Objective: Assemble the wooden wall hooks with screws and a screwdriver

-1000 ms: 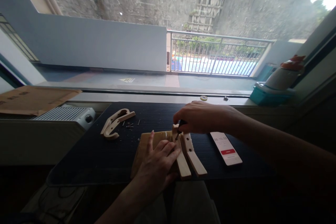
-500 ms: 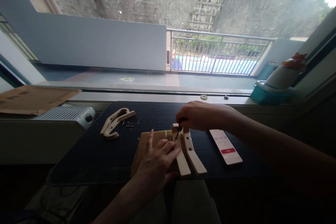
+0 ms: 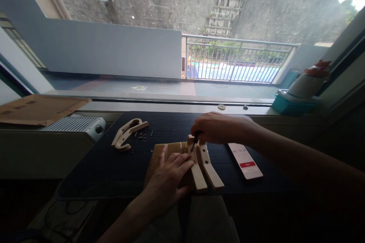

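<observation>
R hand has its fingers clenched round a small dark-handled screwdriver, shaft slanting down, tip at upper end of a pale, bent wooden pc. Can't tell if tip sits in a screw. L hand lies w/ fingers spread, not gripping: some fingertips press the same wooden pc, the rest over a tan, flat-topped block. Both pale pcs are at the block's R side, near ends toward the person; the 2nd pale bent pc w/ dark holes is just R of the 1st. Black wood-grain tabletop also carries pale hook-shaped wooden pcs far L, thin metal screws beside them, & a lit phone w/ red button on R.
</observation>
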`<move>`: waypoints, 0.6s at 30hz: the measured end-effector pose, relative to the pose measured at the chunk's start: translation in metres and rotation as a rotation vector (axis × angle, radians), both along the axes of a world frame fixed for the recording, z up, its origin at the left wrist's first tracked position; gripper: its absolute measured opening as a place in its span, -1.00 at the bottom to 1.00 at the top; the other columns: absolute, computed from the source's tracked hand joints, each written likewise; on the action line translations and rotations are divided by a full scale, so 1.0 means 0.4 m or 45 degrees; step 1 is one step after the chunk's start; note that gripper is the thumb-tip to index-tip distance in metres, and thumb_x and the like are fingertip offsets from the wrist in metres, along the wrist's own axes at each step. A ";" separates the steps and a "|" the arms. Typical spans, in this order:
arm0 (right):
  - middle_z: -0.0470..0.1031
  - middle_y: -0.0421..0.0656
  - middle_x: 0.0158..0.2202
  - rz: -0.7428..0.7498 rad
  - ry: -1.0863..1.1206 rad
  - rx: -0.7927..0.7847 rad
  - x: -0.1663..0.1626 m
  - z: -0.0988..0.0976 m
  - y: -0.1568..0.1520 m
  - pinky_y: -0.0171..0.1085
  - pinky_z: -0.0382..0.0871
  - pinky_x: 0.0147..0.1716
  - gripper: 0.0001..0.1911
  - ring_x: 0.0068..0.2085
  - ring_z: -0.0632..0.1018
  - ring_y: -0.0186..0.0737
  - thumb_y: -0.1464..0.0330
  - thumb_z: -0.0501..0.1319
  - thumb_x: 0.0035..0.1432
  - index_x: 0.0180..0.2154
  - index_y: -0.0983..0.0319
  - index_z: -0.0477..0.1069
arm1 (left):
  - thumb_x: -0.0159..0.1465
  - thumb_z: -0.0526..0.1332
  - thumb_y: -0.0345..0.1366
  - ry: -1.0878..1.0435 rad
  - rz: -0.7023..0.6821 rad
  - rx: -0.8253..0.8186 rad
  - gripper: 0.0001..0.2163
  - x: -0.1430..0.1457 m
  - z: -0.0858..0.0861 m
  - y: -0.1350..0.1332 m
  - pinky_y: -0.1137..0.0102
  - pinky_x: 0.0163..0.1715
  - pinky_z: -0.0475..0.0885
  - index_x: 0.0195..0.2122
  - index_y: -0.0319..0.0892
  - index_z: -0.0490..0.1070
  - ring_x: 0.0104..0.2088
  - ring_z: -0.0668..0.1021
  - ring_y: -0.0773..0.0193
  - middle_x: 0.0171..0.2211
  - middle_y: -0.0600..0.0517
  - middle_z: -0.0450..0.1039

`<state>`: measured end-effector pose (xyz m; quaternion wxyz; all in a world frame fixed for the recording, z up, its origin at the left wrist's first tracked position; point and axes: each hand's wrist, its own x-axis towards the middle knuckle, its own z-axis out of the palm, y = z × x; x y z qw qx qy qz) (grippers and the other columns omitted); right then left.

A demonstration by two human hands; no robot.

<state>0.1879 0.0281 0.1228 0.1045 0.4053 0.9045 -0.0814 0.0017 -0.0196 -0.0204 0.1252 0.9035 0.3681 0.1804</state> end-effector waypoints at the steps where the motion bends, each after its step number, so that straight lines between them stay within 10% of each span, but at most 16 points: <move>1: 0.51 -0.15 -0.29 -0.003 -0.003 0.005 -0.001 0.000 -0.001 -0.37 0.15 -0.45 -0.78 -0.34 0.42 -0.33 0.47 0.11 0.12 -0.22 0.23 0.49 | 0.08 0.30 -0.30 0.009 -0.018 -0.023 -0.52 -0.007 0.003 0.003 -0.12 0.20 -0.30 0.05 -0.03 0.28 0.11 0.32 0.05 0.11 -0.02 0.32; 12: 0.51 -0.14 -0.35 0.024 -0.058 0.025 -0.009 0.002 -0.010 -0.36 0.14 -0.46 -0.81 -0.38 0.42 -0.34 0.48 0.11 0.12 -0.28 0.26 0.49 | 0.23 0.05 -0.07 0.208 0.349 -0.237 -0.55 -0.005 0.024 0.139 -0.04 0.16 -0.03 0.11 -0.09 0.23 0.13 0.32 0.04 0.10 -0.08 0.33; 18: 0.49 -0.13 -0.36 0.109 -0.079 0.106 -0.028 -0.011 0.003 -0.34 0.13 -0.44 -0.80 -0.37 0.42 -0.31 0.53 0.12 0.09 -0.29 0.27 0.49 | 0.19 0.01 0.09 0.340 0.491 -0.267 -0.53 -0.019 0.041 0.101 -0.08 0.02 0.10 -0.10 -0.16 0.40 -0.10 0.49 -0.06 -0.19 -0.15 0.50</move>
